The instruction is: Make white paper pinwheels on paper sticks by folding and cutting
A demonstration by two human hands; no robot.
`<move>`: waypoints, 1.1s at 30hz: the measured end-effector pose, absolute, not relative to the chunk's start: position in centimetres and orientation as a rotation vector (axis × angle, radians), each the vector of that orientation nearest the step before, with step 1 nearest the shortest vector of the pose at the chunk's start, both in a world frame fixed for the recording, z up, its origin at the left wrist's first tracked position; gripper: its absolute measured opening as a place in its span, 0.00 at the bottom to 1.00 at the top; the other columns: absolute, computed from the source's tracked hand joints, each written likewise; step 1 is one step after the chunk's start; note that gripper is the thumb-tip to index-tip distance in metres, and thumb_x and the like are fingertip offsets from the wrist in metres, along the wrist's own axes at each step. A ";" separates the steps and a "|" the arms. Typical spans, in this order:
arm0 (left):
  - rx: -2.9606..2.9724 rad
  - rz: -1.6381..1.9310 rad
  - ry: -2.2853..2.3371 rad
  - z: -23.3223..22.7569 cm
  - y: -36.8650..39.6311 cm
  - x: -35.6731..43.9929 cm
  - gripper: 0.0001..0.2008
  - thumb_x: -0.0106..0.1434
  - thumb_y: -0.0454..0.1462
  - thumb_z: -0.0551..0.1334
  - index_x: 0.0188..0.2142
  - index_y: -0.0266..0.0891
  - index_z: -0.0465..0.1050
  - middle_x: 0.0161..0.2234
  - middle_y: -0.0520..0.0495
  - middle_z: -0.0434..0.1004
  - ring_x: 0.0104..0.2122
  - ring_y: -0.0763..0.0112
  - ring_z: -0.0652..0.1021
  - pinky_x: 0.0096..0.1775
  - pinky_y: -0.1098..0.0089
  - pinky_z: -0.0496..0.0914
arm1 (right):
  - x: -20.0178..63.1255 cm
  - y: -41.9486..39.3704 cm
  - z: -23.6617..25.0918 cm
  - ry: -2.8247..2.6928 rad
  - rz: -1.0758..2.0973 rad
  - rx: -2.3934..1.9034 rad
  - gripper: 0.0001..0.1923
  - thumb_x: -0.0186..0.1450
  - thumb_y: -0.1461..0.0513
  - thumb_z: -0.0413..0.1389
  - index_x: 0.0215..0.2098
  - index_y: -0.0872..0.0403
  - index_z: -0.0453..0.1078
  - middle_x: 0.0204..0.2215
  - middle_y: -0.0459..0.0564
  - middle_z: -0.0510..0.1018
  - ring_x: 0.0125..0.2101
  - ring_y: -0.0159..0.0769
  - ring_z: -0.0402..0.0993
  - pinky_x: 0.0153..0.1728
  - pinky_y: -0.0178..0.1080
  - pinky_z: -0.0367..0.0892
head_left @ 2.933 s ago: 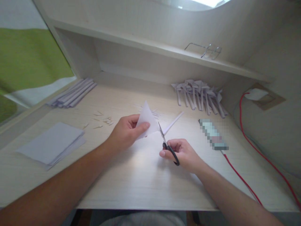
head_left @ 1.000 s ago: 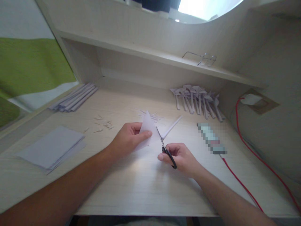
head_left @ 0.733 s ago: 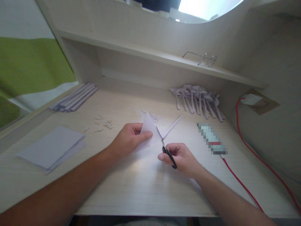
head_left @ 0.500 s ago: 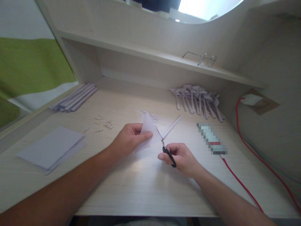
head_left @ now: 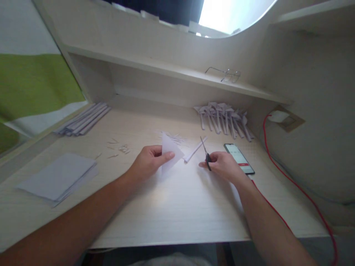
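Note:
My left hand (head_left: 148,161) pinches a folded white paper triangle (head_left: 168,152) just above the desk (head_left: 177,207). My right hand (head_left: 224,165) holds small black-handled scissors (head_left: 206,154), blades closed and pointing away from me, a hand's width to the right of the paper. A rolled white paper stick (head_left: 195,149) lies on the desk between the two hands, close to the scissor blades. Thin paper trimmings (head_left: 174,137) are scattered just behind the triangle.
A phone (head_left: 239,158) with its screen lit lies right of my right hand, joined to a red cable (head_left: 288,177) from a wall socket (head_left: 283,117). Several finished paper pieces (head_left: 222,117) sit at the back right. Paper stacks (head_left: 58,177) and folded strips (head_left: 83,119) lie left. Glasses (head_left: 226,74) rest on the shelf.
My right hand has drawn the scissors away from the paper triangle and off to the right, toward the phone. The left hand keeps hold of the triangle. The view has shifted slightly.

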State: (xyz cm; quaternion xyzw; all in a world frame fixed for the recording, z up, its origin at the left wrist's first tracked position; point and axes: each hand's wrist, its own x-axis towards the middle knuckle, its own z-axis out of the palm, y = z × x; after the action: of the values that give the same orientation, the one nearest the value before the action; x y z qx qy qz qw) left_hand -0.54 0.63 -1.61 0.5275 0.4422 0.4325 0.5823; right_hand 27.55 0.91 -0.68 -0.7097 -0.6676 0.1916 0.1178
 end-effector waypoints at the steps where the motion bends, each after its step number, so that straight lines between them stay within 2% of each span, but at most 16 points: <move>1: 1.246 1.019 1.046 -1.6 0.6 -0.4 0.18 0.53 0.48 0.73 0.35 0.35 0.84 0.33 0.43 0.86 0.29 0.66 0.79 0.32 0.68 0.70 | 28.0 1.1 -0.6 -1.958 0.526 -2.116 0.21 0.56 0.46 0.67 0.21 0.54 0.73 0.18 0.45 0.72 0.21 0.32 0.63 0.23 0.37 0.50; 5: 1.356 1.064 1.153 -1.7 0.6 -0.2 0.16 0.51 0.47 0.72 0.26 0.35 0.81 0.24 0.48 0.80 0.23 0.72 0.73 0.27 0.71 0.66 | 29.6 1.7 -0.8 -1.951 0.418 -2.220 0.20 0.56 0.48 0.67 0.20 0.54 0.74 0.18 0.48 0.74 0.21 0.34 0.64 0.23 0.38 0.48; 10: 1.385 1.061 1.170 -1.9 0.8 0.0 0.16 0.50 0.48 0.72 0.25 0.36 0.79 0.23 0.48 0.78 0.23 0.70 0.74 0.28 0.70 0.66 | 30.6 1.9 -1.2 -1.920 0.320 -2.280 0.15 0.57 0.50 0.66 0.26 0.54 0.80 0.24 0.54 0.80 0.25 0.39 0.71 0.25 0.39 0.50; 14: 1.401 1.068 1.145 -1.6 0.6 0.0 0.17 0.51 0.48 0.71 0.21 0.38 0.74 0.17 0.53 0.70 0.19 0.73 0.67 0.25 0.71 0.61 | 30.9 1.8 -1.1 -1.877 0.292 -2.275 0.14 0.57 0.52 0.66 0.33 0.54 0.82 0.31 0.55 0.84 0.30 0.40 0.75 0.27 0.38 0.54; 20: 1.425 1.083 1.095 -0.9 0.6 -0.2 0.19 0.52 0.49 0.71 0.18 0.39 0.69 0.14 0.55 0.64 0.18 0.77 0.62 0.23 0.72 0.54 | 30.8 1.3 -0.8 -1.884 0.358 -2.219 0.13 0.55 0.53 0.68 0.29 0.55 0.80 0.29 0.54 0.83 0.30 0.39 0.74 0.26 0.37 0.56; 26: 1.440 1.083 1.074 -1.2 1.1 -0.5 0.18 0.53 0.45 0.70 0.17 0.37 0.71 0.16 0.52 0.69 0.19 0.76 0.67 0.25 0.71 0.61 | 30.8 1.1 -0.6 -1.930 0.566 -2.100 0.12 0.51 0.55 0.71 0.25 0.55 0.77 0.18 0.47 0.78 0.19 0.33 0.70 0.23 0.36 0.55; 29: 1.431 1.089 1.065 -1.4 1.2 -0.6 0.16 0.53 0.44 0.70 0.18 0.36 0.73 0.18 0.50 0.73 0.20 0.74 0.70 0.26 0.71 0.64 | 30.5 0.9 0.0 -1.948 0.628 -1.976 0.14 0.49 0.55 0.72 0.23 0.55 0.76 0.17 0.46 0.77 0.19 0.34 0.70 0.23 0.36 0.55; 31: 1.428 1.087 1.049 -1.4 1.2 -0.6 0.16 0.53 0.44 0.70 0.18 0.35 0.74 0.18 0.49 0.74 0.21 0.73 0.71 0.27 0.70 0.66 | 29.5 0.5 0.6 -1.915 0.589 -1.872 0.15 0.55 0.52 0.69 0.26 0.56 0.77 0.21 0.48 0.78 0.23 0.35 0.72 0.25 0.36 0.58; 33: 1.433 1.078 1.021 -1.4 1.0 -0.5 0.16 0.54 0.44 0.70 0.18 0.35 0.75 0.19 0.48 0.75 0.22 0.72 0.72 0.29 0.70 0.67 | 27.7 0.1 1.1 -1.861 0.556 -1.738 0.19 0.64 0.47 0.61 0.36 0.56 0.77 0.28 0.50 0.81 0.29 0.35 0.74 0.29 0.35 0.63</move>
State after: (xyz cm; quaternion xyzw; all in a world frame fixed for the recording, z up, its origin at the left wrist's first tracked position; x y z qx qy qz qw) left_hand -0.52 1.03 -1.40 0.5961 0.4245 0.4484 0.5132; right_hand 27.71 0.08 1.06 -0.6430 -0.6886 0.2058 0.2646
